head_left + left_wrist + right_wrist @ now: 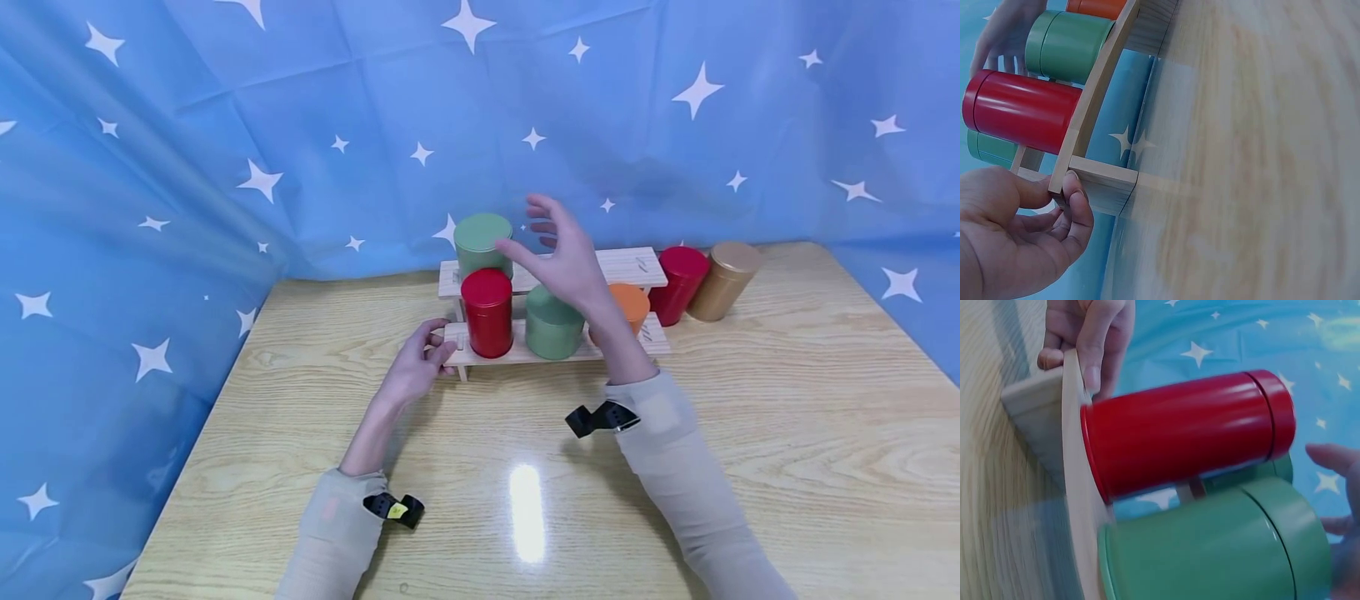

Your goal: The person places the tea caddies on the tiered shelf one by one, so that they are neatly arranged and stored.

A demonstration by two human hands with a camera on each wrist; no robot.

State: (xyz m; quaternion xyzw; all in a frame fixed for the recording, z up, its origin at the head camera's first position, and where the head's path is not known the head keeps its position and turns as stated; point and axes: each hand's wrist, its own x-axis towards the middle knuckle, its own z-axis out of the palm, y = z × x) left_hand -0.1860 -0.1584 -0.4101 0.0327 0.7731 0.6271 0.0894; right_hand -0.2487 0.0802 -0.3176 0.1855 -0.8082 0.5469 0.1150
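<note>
**A:** Beginning at the left, what does the left hand [420, 360] do?
**B:** It pinches the left end of the lower tier of a two-tier wooden rack [624, 265], thumb against fingers around the board's edge. The rack stands on the wood-grain table [810, 417].

**A:** And the canisters at that end?
**B:** The upper green canister [480, 237] stands at the left of the top tier; in front, on the lower tier, stands the near red canister [490, 317].

**A:** Toward the middle?
**B:** The lower green canister [553, 329] stands on the lower tier. Above it hangs the right hand [566, 257], fingers parted and gently curved, grasping nothing. Its thumb overlaps the upper green canister in the head view; the right wrist view shows a gap.

**A:** Farther right?
**B:** The orange canister [632, 302], partly hidden by the right forearm, stands on the lower tier. Just beside the rack, on the table, stand the far red canister [678, 287] and, rightmost, the gold canister [723, 282].
</note>
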